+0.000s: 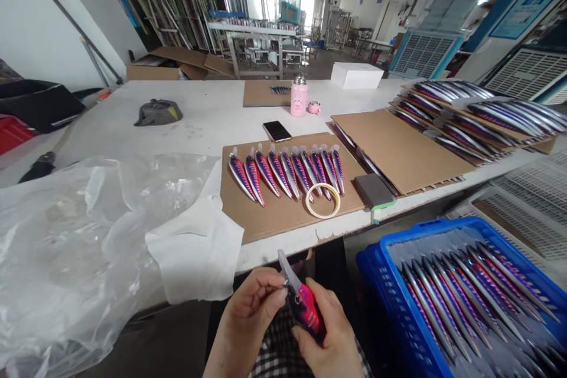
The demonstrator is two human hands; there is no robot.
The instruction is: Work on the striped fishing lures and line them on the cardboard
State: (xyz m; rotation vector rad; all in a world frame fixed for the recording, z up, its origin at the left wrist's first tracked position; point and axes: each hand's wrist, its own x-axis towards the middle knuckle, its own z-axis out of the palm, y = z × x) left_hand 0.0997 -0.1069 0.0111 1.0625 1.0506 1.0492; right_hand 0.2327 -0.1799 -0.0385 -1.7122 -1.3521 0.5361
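Over my lap, my right hand (pixel 331 331) is wrapped round a fishing lure (pixel 305 310). The lure has a pink and dark body, an eye, and a clear diving lip that points up. With thumb and fingers pinched together, my left hand (pixel 256 307) grips at the lure's nose, beside the base of the lip. Any small part between those fingertips is hidden. Ahead on the table, several purple, red and silver lures (pixel 270 172) lie in a row on a cardboard sheet (pixel 261 227). A roll of masking tape (pixel 309 209) overlaps the tail ends of some.
At right stands a blue basket (pixel 376 266) with layered lures. Stacked cardboard (pixel 407 147) and more lures (pixel 509 115) lie at the table's right, near a dark block (pixel 374 189). Plastic sheeting (pixel 88 248) covers the left. A phone (pixel 277 131) and pink bottle (pixel 299 97) stand beyond.
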